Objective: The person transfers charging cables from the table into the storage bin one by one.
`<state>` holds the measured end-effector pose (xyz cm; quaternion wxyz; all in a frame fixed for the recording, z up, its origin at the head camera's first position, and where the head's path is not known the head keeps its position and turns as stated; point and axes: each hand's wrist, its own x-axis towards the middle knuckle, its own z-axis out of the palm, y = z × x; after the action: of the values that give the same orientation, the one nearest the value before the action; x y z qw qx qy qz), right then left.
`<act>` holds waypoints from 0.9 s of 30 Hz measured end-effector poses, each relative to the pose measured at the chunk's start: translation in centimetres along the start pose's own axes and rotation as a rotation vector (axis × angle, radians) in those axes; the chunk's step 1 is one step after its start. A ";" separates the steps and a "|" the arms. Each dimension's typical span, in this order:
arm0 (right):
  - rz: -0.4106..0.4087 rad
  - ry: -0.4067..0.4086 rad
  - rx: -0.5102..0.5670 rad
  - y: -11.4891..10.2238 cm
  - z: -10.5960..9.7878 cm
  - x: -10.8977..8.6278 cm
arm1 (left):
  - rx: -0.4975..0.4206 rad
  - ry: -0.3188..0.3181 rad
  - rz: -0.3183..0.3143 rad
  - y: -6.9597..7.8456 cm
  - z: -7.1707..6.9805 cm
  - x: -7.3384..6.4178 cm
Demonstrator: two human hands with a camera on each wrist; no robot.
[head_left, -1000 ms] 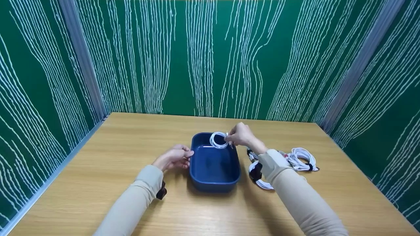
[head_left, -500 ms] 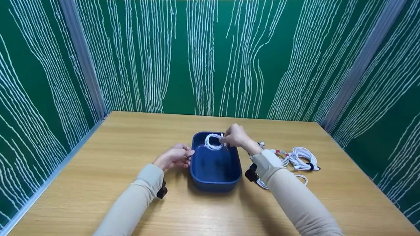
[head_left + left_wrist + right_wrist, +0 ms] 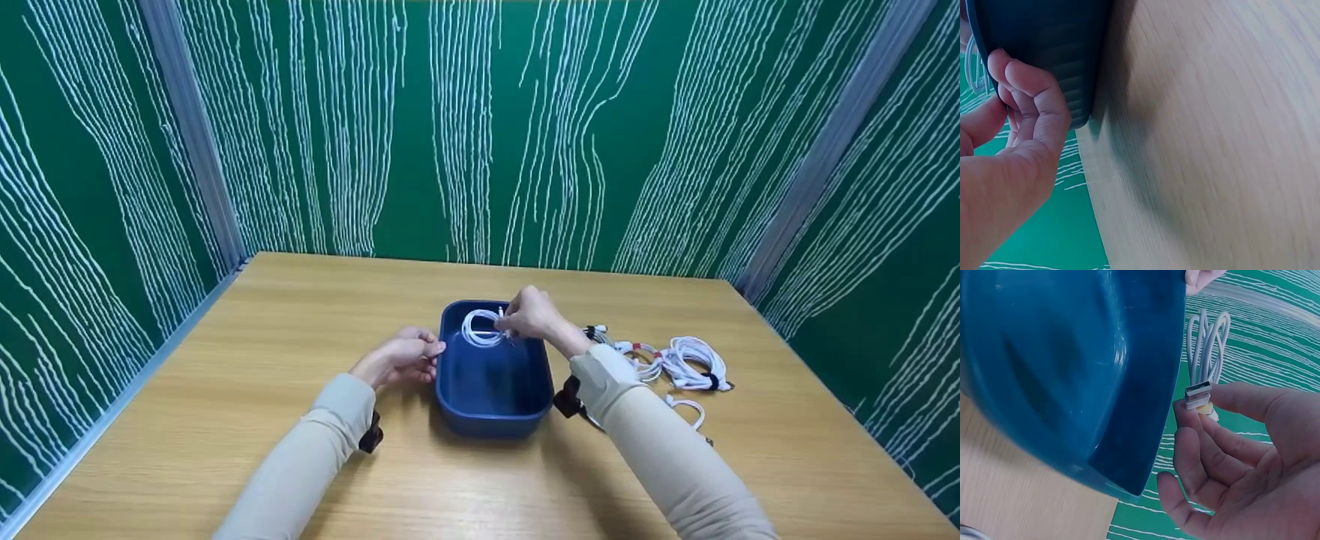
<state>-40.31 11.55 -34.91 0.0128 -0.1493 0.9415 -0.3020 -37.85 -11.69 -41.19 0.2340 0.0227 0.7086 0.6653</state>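
Observation:
A deep blue rectangular bin [image 3: 493, 427] stands on the table, its inside floor visible. My left hand [image 3: 401, 357] pinches its left rim, thumb on the rim and fingers curled against the outer wall, as the left wrist view shows. Over the bin's far part, a coiled white USB cable [image 3: 466, 330] hangs from my right hand [image 3: 534, 315]. Thumb and fingertips grip it near the metal USB plug [image 3: 1198, 395], while the other fingers are loosely curled. Whether the coil touches the bin cannot be told.
Right of the bin lie several more coiled white cables [image 3: 694, 360], some with black or red ties. My right forearm [image 3: 667, 442] partly covers them. Green panels with white lines [image 3: 412, 150] close off the table's [image 3: 315, 300] back and sides.
My right hand has carried the coiled cable left and slightly down, further over the bin. More of the cables at the right shows. My left hand stays on the rim.

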 end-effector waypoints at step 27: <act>0.024 -0.010 -0.011 -0.8 1.6 0.4 | 0.011 -0.003 0.001 0.0 0.0 0.1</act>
<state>-40.28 9.88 -35.72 0.0204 -0.1396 0.9448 -0.2958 -37.98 -11.60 -41.21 0.2346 0.0251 0.7120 0.6613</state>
